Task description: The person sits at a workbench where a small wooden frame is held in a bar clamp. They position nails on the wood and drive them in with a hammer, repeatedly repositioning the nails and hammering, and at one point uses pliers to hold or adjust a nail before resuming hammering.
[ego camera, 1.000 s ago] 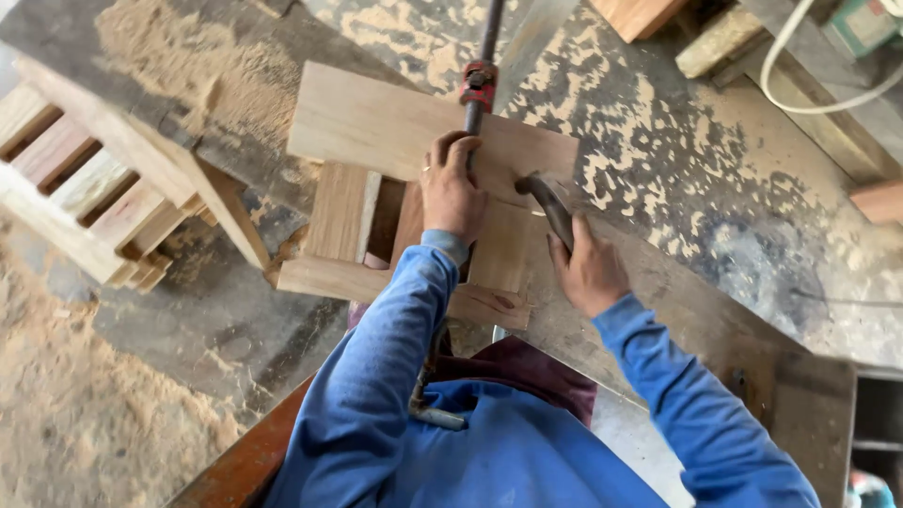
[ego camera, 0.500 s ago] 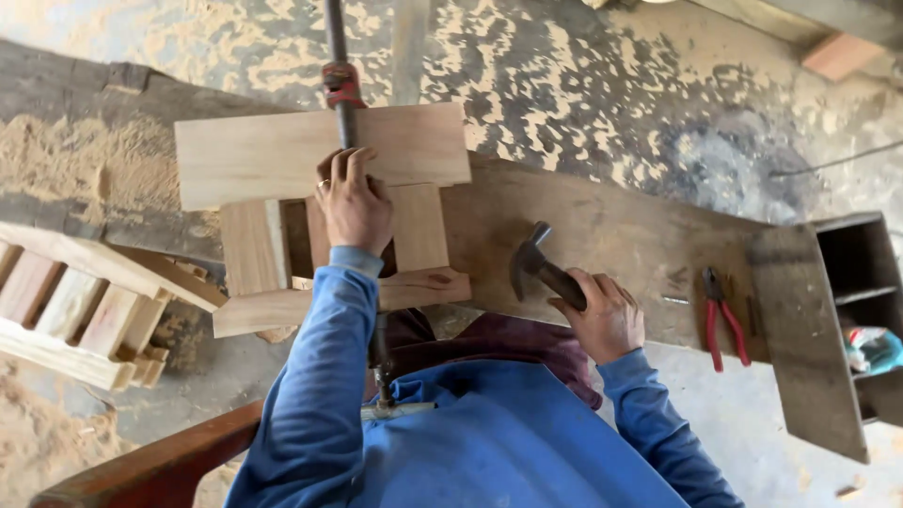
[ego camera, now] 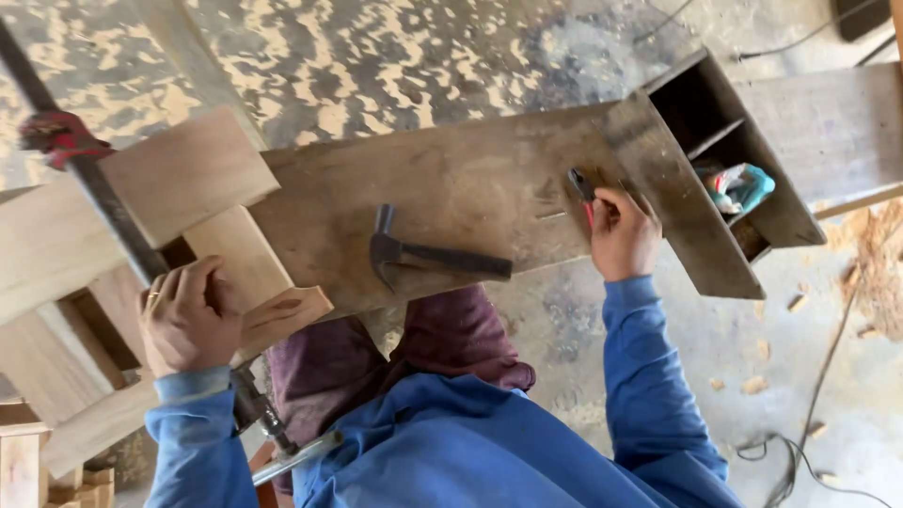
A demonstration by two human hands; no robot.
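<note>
A long bench (ego camera: pixel 470 179) ran left to right, a wooden frame (ego camera: pixel 141 216) clamped at its left end. The left hand (ego camera: pixel 188 315) lay curled over the frame beside the clamp bar (ego camera: pixel 113 216). A hammer (ego camera: pixel 423 256) lay between the hands, handle pointing right. The right hand (ego camera: pixel 621 230), nearer, had its fingers closed around red-handled pliers (ego camera: pixel 578 183) at the fingertips, away from the body.

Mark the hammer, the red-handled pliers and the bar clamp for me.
hammer (ego camera: pixel 442 259): head view, on its dark handle.
red-handled pliers (ego camera: pixel 580 185): head view, on the part showing above the right hand (ego camera: pixel 621 235).
bar clamp (ego camera: pixel 103 212): head view, on its dark steel bar.
</note>
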